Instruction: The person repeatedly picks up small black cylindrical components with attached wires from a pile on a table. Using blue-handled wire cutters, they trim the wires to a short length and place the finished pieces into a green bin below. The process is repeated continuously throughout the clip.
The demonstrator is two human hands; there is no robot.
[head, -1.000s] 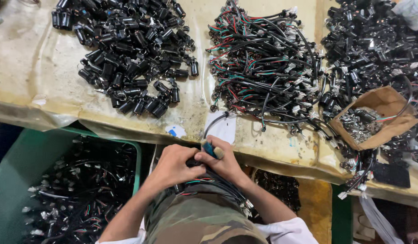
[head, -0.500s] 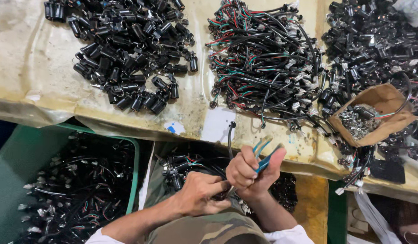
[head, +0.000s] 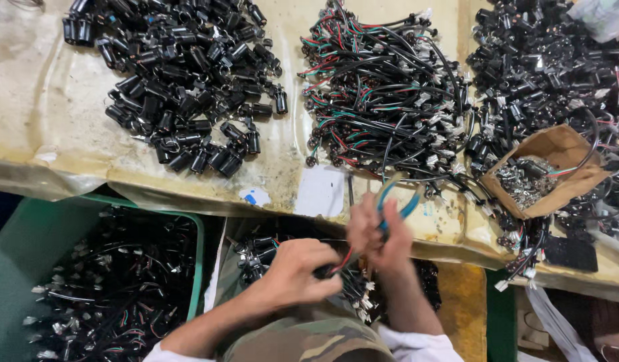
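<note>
My left hand (head: 297,269) is closed around a black connector with short red and black wires, low in the middle of the head view above my lap. My right hand (head: 380,231), blurred by motion, grips a blue-handled hand tool (head: 393,201) just to the right, at the bench's front edge. The wire ends run from my left hand toward the tool. Beneath both hands lies a container of black wired connectors (head: 262,251).
On the worn yellowish bench (head: 35,127) lie a heap of black cylindrical parts (head: 179,87), a tangle of red, green and black wired leads (head: 383,94) and more black connectors (head: 544,74). A cardboard box of small metal parts (head: 527,181) sits right. A green bin (head: 199,248) holds wired pieces.
Both hands dropped from the bench edge toward my lap. My right hand swung rightward with the blue tool, and my left hand now holds a wired connector beside it.
</note>
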